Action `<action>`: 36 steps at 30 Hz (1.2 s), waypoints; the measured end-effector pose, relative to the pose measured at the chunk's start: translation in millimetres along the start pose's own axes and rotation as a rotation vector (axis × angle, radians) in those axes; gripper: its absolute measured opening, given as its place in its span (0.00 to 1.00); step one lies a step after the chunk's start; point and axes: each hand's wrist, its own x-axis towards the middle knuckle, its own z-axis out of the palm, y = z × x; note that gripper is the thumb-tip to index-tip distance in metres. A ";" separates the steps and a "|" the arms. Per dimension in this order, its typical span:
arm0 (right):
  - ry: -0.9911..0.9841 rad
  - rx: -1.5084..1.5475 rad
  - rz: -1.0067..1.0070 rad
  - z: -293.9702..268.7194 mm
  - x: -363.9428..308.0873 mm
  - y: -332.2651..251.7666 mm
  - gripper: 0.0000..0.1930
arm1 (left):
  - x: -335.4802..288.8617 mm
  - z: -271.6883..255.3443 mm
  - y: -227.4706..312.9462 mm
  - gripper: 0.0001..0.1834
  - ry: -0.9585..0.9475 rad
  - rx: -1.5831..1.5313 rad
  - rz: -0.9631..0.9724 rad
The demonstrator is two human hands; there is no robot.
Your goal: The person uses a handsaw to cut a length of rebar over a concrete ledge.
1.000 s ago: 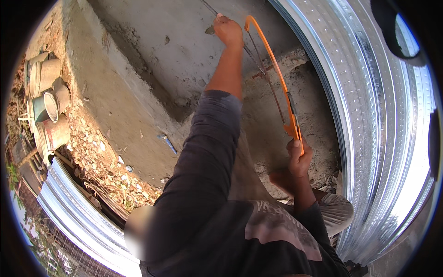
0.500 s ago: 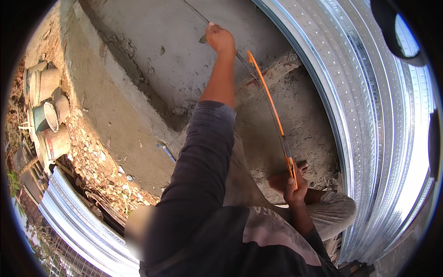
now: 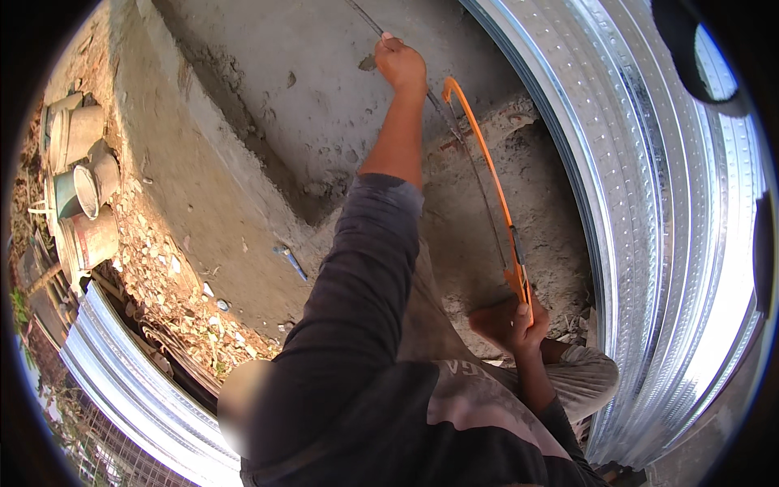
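My left hand is closed around a thin dark metal rod, which slants down over the grey concrete. The rod's lower part comes out below my wrist toward a rough masonry ledge. In my right hand, near my bent leg, is the handle of a hacksaw with an orange bow frame. Its narrow blade runs from the handle up to the rod's lower part. The far end of the saw overlaps the rod there; whether the blade touches it, I cannot tell.
Ribbed shiny metal sheets curve along the right side. At left, a low concrete wall borders rubble and several stacked buckets. A small blue-ended tool lies by the wall. More metal sheeting lies at lower left.
The hacksaw has tilted, so its orange bow now stands farther out from the blade. My left hand keeps its grip on the rod, and the view has shifted slightly.
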 end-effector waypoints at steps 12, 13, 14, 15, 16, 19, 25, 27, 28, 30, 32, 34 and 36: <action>0.018 0.027 0.054 1.8 -2.5 -10.7 0.22 | -3.1 0.7 6.5 0.24 0.035 0.061 0.035; -0.015 0.024 0.106 3.0 1.7 -3.7 0.21 | -3.1 -3.5 3.6 0.24 0.033 0.045 0.040; -0.037 0.014 0.162 5.5 6.7 0.6 0.21 | -4.9 -0.2 3.6 0.24 0.014 0.020 0.044; -0.057 0.000 0.204 20.9 43.5 1.6 0.23 | -8.2 1.2 2.1 0.24 0.001 -0.003 0.047; -0.075 -0.016 0.243 35.4 80.6 1.6 0.26 | -10.4 5.3 0.7 0.24 0.011 -0.020 0.033; -0.019 0.004 0.171 50.1 104.8 -14.1 0.20 | 2.5 10.0 -1.9 0.24 0.016 -0.036 0.047; 0.035 -0.049 -0.006 -1.7 -14.4 -7.6 0.27 | -11.8 0.7 1.5 0.24 0.018 0.063 0.026; -0.023 0.092 0.213 15.6 32.5 -28.2 0.26 | -1.2 -4.8 0.3 0.24 0.012 0.037 0.061; -0.032 0.032 0.201 36.2 76.7 -18.3 0.25 | -2.6 0.7 0.9 0.24 0.015 0.031 0.056; -0.049 -0.040 0.186 46.7 112.4 -11.5 0.25 | -4.8 12.9 1.1 0.24 0.023 0.023 0.053; -0.063 -0.041 0.161 44.1 102.2 -19.0 0.25 | 13.2 6.1 -4.3 0.24 0.010 -0.012 0.045; -0.047 -0.020 0.056 36.8 56.7 -15.8 0.26 | 9.8 -8.7 -18.3 0.24 0.024 0.010 0.015; -0.011 -0.010 -0.047 12.9 13.9 -13.3 0.27 | 6.8 3.8 -7.5 0.24 0.043 0.039 0.041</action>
